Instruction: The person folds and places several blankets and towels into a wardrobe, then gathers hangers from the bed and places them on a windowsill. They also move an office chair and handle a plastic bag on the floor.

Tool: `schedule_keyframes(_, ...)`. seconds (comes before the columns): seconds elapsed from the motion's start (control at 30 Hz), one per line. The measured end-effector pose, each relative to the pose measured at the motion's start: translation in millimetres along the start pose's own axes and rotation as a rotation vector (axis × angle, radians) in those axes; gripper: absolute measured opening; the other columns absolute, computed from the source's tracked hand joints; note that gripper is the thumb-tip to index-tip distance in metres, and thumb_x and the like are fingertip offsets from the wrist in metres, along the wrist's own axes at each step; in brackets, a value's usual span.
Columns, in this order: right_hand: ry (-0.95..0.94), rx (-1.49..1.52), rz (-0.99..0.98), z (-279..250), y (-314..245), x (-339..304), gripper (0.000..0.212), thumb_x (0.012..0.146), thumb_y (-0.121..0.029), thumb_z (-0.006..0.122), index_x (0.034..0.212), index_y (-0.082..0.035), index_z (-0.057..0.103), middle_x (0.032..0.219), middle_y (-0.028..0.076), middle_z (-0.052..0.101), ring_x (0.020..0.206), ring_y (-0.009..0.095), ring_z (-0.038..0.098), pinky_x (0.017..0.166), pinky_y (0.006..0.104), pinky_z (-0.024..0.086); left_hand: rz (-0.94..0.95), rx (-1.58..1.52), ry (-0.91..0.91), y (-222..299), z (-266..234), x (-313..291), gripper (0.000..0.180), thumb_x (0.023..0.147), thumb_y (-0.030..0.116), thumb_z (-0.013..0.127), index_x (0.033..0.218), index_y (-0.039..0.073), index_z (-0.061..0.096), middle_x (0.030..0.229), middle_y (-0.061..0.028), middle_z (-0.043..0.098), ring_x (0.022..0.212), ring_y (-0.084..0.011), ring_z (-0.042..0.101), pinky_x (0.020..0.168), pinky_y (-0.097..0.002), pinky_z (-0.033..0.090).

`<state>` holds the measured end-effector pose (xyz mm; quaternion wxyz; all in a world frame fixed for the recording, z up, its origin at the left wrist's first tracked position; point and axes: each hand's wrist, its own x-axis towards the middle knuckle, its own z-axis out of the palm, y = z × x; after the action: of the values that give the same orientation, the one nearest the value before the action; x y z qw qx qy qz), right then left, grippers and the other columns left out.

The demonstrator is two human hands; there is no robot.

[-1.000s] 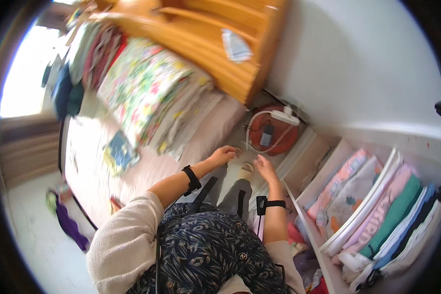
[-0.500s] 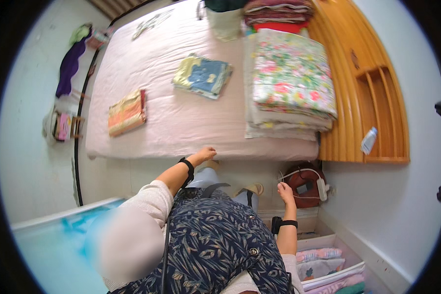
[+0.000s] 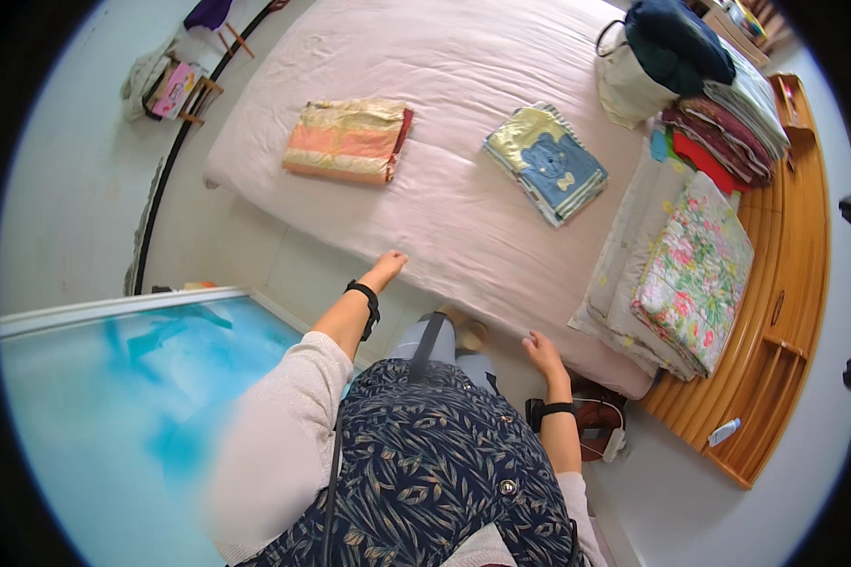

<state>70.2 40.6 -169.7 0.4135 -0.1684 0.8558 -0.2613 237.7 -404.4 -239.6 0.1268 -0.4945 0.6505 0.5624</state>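
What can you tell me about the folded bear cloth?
The folded cloth looks soft, pale yellow and blue, with a big blue bear and a whitish bone-like shape. Striped layers show along its edges. It lies flat, slanted across the view, on the pink bed sheet. Neither the left hand nor the right hand touches it.

Bedsheet [image 3: 444, 198], pale pink; folded cloth [image 3: 345, 142], banded orange and yellow; bear-motif bundle [image 3: 553, 165], blue and pale yellow; quilt [image 3: 695, 274], pink-and-green floral on white; garment [image 3: 444, 454], navy, leaf-patterned.
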Motion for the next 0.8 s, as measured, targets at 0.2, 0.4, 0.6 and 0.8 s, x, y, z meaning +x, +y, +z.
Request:
schedule_keyframes(0.2,-0.114,-0.118,-0.030,11,-56,54,0.058,0.091,-0.040,0.062,0.132,0.000,0.054,0.116,0.026,0.064,0.107,0.036,0.063,0.093,0.0387,0.049,-0.091,-0.257,0.150,-34,-75,-54,0.074,0.090,0.052,0.057,0.146,0.009,0.035,0.144,-0.0142,0.044,0.130,-0.0291,0.043,0.104,-0.0477,0.036)
schedule_keyframes(0.4,-0.295,-0.023,-0.075,60,-123,97,0.081,0.089,-0.053,0.061,0.139,0.007,0.042,0.125,0.029,0.059,0.117,0.035,0.059,0.098,0.0408,0.046,-0.289,-0.348,0.179,-63,-144,-98,0.098,0.085,0.066,0.056,0.156,0.014,0.013,0.162,-0.0136,0.011,0.148,-0.0335,0.013,0.114,-0.0564,0.020)
schedule_keyframes(0.6,-0.347,0.074,-0.063,117,-249,160,0.093,0.088,-0.060,0.060,0.147,0.005,0.030,0.144,0.030,0.040,0.133,0.039,0.043,0.108,0.0440,0.036,-0.173,-0.393,0.533,-74,-230,-12,0.109,0.082,0.059,0.066,0.154,0.004,0.005,0.158,-0.0241,0.014,0.147,-0.0359,0.015,0.117,-0.0474,0.020)
schedule_keyframes(0.8,-0.176,0.366,0.052,199,-352,293,0.098,0.087,-0.060,0.061,0.150,0.004,0.021,0.150,0.029,0.033,0.139,0.034,0.036,0.111,0.0405,0.031,0.032,-0.309,0.492,-57,-360,149,0.112,0.079,0.055,0.071,0.152,-0.004,0.009,0.157,-0.0267,0.017,0.146,-0.0356,0.018,0.118,-0.0418,0.021)
